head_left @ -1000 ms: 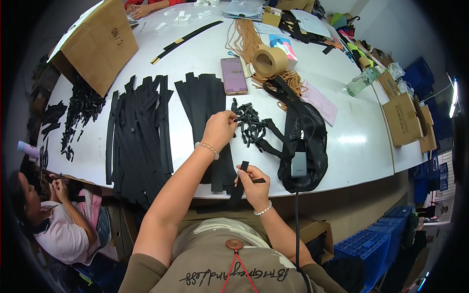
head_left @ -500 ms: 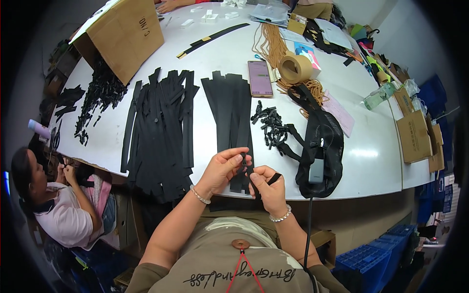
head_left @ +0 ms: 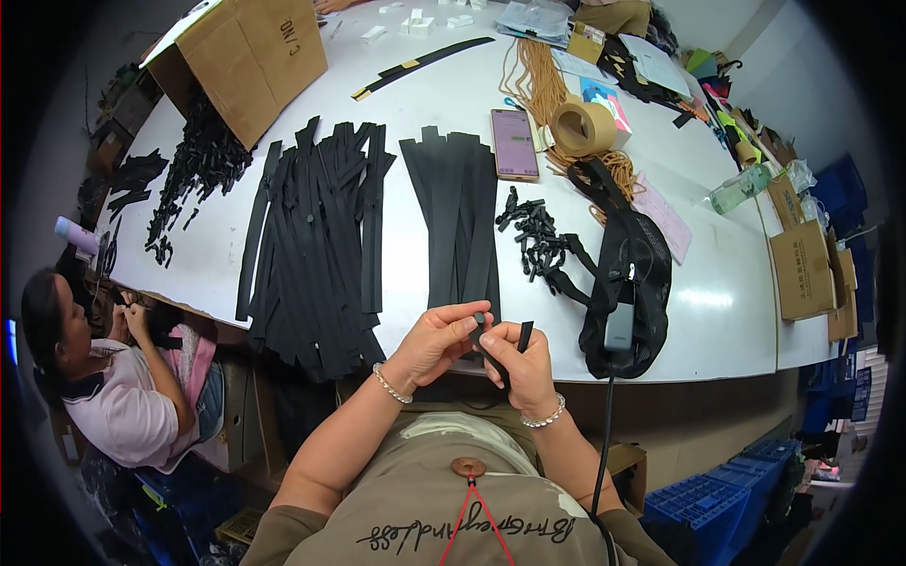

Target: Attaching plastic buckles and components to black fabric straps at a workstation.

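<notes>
My left hand (head_left: 436,347) is closed, its thumb and forefinger pinching a small black plastic piece (head_left: 479,319). Close beside it, my right hand (head_left: 525,374) grips a black webbing strap (head_left: 526,334), whose end sticks up past the thumb. The strap runs toward the plastic piece; whether it passes through cannot be made out behind the fingers. Both hands are over the table's near edge, just below a stack of flat black straps (head_left: 457,208). Several small black plastic pieces (head_left: 534,238) lie in a heap beyond my right hand.
A larger pile of black straps (head_left: 319,245) lies left. A carton (head_left: 269,75) spills small black pieces (head_left: 203,156). A phone (head_left: 514,144), tape roll (head_left: 582,128) and cord (head_left: 540,80) lie beyond. Right stands a black mesh bag (head_left: 642,274). A seated co-worker (head_left: 132,396) is at left.
The strap end in my right hand has swung from pointing right to pointing up. My left hand still pinches the small piece. The view has shifted slightly.
</notes>
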Available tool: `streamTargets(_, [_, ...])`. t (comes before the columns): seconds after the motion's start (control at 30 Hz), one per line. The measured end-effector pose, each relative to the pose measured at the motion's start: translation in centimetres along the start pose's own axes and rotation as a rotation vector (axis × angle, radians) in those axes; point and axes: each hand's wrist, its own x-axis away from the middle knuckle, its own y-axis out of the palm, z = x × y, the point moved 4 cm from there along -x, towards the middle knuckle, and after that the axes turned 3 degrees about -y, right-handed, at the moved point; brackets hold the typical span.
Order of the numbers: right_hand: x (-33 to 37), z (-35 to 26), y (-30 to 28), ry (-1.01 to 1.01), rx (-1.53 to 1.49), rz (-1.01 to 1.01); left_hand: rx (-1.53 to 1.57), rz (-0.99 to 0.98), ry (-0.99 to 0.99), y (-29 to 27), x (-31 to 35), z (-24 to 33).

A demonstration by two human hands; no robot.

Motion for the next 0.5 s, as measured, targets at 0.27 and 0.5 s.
streamTargets(0.27, [0.34,0.15,-0.06,0.034,-0.066,0.039,-0.018,-0.037,0.017,-0.08,0.12,-0.35])
streamTargets(0.5, [0.67,0.09,0.04,0.022,-0.089,0.066,-0.091,-0.009,0.067,0.55,0.46,-0.33])
